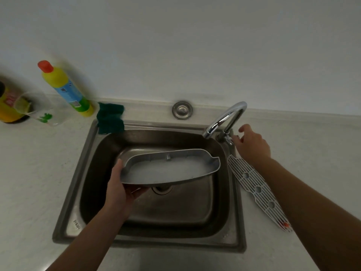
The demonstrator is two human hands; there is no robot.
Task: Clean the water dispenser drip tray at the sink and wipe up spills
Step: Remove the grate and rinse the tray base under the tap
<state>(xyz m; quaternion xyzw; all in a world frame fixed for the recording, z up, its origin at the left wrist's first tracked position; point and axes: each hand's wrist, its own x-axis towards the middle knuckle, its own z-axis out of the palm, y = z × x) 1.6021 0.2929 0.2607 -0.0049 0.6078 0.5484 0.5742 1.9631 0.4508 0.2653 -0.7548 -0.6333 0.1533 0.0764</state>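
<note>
At about nine o'clock on the counter (39, 163) stand a dark jar, a clear cup (42, 112) and a yellow detergent bottle (66, 89), parked clear of the basin. A green sponge (110, 118) lies over the sink (237, 222) rim at eleven o'clock, within easy reach for scrubbing. The left hand (119, 190) is clamped on the left end of the drip tray (168, 169), thumb over the rim and fingers beneath, holding it over the drain so the foamy water inside stays in the basin. At two o'clock the faucet (224, 120) arcs toward the tray; the right hand (252, 143), fingers spread, reaches its handle, probably to control the rinse. The tray's slotted grille (256, 190) rests on the counter at three o'clock, set aside.
</note>
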